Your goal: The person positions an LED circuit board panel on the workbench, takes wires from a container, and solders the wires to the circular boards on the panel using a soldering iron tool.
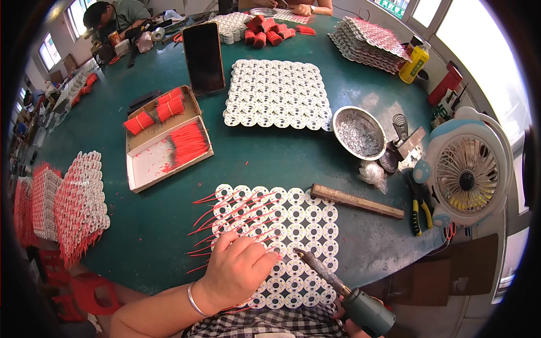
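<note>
A panel of round white circuit boards (296,216) lies before me at the table's near edge, with thin red wires (205,222) sticking out leftward from its left columns. My left hand (239,270) rests over the panel's left part, thumb and finger pinched at what looks like a red wire on one disc. My right hand (355,328), partly hidden at the lower edge, is closed round the green handle of a soldering iron (332,279). The iron's dark tip is close to the pinching fingertips, over the panel. A wooden bar (358,201) lies across the panel's upper right corner.
Beyond are a cardboard box (169,176) of cut red wires, a standing phone (204,59), stacked panels (276,93) and a metal bowl (336,121) of solder scraps. To the right are pliers (417,211) and a fan (466,180). Other people sit at the far side.
</note>
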